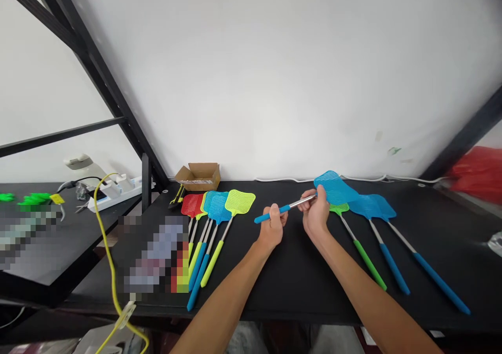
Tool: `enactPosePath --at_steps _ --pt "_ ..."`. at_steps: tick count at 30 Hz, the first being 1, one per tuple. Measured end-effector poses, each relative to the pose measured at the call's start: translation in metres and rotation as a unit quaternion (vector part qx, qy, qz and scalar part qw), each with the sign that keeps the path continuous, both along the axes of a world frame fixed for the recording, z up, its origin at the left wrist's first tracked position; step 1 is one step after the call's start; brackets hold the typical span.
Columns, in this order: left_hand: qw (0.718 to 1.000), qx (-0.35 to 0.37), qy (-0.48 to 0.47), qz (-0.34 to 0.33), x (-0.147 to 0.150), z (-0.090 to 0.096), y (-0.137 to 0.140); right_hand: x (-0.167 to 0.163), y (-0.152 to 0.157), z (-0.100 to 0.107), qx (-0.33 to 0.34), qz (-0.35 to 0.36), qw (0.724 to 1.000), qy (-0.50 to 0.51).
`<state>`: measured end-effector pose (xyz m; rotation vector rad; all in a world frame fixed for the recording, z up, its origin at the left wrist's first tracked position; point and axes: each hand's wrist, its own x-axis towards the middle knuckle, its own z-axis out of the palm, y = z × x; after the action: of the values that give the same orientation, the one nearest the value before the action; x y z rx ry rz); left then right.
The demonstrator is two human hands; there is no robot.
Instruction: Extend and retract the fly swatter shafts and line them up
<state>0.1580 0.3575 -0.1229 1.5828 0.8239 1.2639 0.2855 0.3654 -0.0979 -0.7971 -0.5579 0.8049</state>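
Above the black table, my left hand [273, 226] is closed round the blue handle of a fly swatter [300, 202]. My right hand [317, 210] grips the same swatter's metal rod close to its blue mesh head, which points up and right. Under and beside that head lie a green fly swatter [364, 257] and two blue fly swatters [392, 265], handles toward me. Left of my hands, several swatters lie side by side: a yellow-green one [239, 202], blue ones [217, 207] and a red one [190, 205].
An open cardboard box [200, 176] stands against the wall behind the left swatters. A yellow cable [104, 228] hangs at the left, near a white power strip [121, 189]. Black frame posts [147, 181] flank the table. A red bag-like thing [478, 176] is at right.
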Motion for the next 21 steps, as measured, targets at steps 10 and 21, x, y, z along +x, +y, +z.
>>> enactPosePath --at_steps 10,21 --pt "0.985 0.088 0.143 -0.044 -0.003 0.010 -0.003 -0.015 -0.013 0.002 0.000 0.109 0.981 -0.162" --pt "0.936 0.163 0.306 -0.050 -0.002 0.020 0.003 0.003 -0.002 0.002 -0.025 0.080 0.987 -0.135"
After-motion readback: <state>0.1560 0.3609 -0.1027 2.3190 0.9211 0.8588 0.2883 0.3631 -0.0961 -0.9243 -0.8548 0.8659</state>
